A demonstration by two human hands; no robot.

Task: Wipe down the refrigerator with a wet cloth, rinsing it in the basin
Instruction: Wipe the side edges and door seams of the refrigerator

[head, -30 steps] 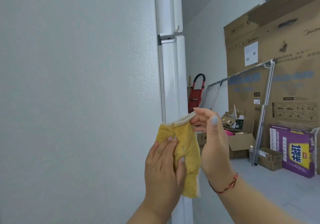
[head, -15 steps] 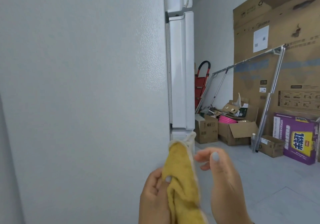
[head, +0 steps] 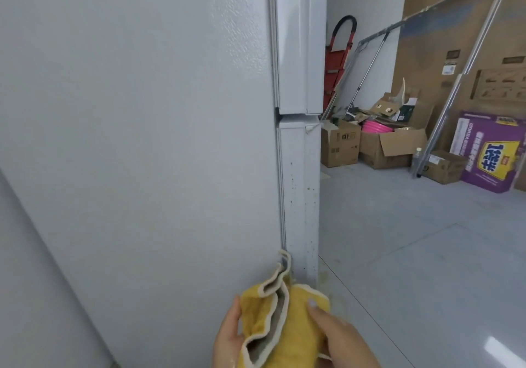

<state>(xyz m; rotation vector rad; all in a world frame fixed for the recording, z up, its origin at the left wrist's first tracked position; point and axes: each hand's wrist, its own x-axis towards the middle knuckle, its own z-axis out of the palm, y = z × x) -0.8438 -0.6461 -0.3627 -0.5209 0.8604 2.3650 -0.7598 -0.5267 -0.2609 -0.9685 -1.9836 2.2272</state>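
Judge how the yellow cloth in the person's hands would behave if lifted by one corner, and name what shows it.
The yellow cloth would probably droop limply: it already bunches in soft folds between the left hand and right hand. It looks thick and towel-like, so likely grippy, not slippery. If wet, it may hang heavier; wetness cannot be seen.

Pale grey floor (head: 427,268) under the refrigerator (head: 142,140), cardboard boxes (head: 338,147) and a purple box (head: 492,154).
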